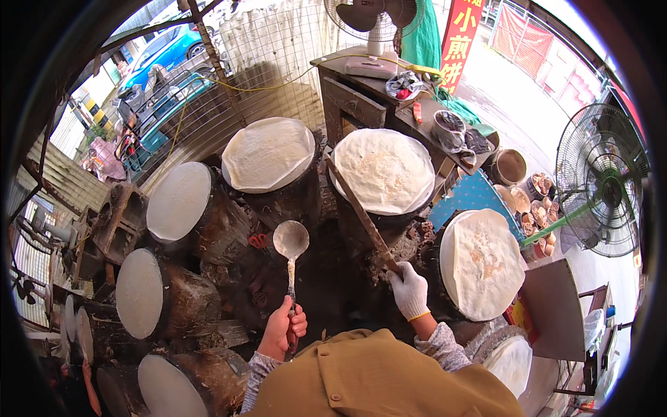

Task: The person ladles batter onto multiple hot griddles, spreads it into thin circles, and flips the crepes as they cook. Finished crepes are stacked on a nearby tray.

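Several round griddles [267, 154] ringed outdoors — thin crepes [384, 170] cooking, standing fan [601, 179] nearby

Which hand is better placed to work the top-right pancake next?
Right, probably. The right hand, gloved, holds the long flat stick, whose far end reaches the rim of that pancake. The left hand holds the ladle over the dark gap between drums.
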A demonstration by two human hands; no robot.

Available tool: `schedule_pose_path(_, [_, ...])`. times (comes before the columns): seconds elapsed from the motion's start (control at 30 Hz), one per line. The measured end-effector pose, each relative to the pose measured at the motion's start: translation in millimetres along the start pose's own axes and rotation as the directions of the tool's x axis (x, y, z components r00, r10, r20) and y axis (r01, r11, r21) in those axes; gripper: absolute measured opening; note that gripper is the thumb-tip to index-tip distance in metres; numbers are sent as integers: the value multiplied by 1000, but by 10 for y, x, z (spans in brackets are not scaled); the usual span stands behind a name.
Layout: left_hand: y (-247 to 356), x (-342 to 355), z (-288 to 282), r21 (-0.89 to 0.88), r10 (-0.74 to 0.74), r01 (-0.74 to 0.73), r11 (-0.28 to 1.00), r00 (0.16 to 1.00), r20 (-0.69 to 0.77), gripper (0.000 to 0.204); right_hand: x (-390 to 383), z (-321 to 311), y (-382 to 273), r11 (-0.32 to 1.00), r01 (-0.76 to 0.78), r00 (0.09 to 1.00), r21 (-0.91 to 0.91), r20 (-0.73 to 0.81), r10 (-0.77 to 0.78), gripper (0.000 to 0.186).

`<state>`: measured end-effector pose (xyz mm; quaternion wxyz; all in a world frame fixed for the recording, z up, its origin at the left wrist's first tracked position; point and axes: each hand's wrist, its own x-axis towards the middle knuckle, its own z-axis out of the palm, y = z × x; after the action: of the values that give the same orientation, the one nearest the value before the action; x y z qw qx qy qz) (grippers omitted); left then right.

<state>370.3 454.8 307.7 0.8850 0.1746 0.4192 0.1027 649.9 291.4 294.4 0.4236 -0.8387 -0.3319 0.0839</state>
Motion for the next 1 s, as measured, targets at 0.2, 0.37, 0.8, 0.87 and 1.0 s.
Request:
schedule_pose_path(0.2, [32, 49, -127, -107, -10, 18, 994, 997, 75, 45, 582, 21, 690, 979, -150, 982, 138, 132, 132, 45])
schedule_pose_path(0.37, [64, 36, -117, -83, 19, -17, 996, 999, 27, 46, 1134, 181, 1023, 991, -118, 988, 58, 107, 111, 44])
schedule_pose_path(0.8, [31, 8, -270, -148, 52, -52, 988, 999, -6, 47, 1286, 123, 415, 797, -59, 992, -602, 53, 113, 39])
schedule_pose_path(0.87, [52, 9, -257, -147, 51, -51, 988, 999, -6, 47, 1272, 190, 443, 872, -114, 983, -477, 73, 168, 39])
schedule_pose_path(1.0, [60, 23, -254, -147, 55, -56, 987, 998, -9, 46, 1183, 405, 739, 985, -80, 996, -151, 35, 86, 39])
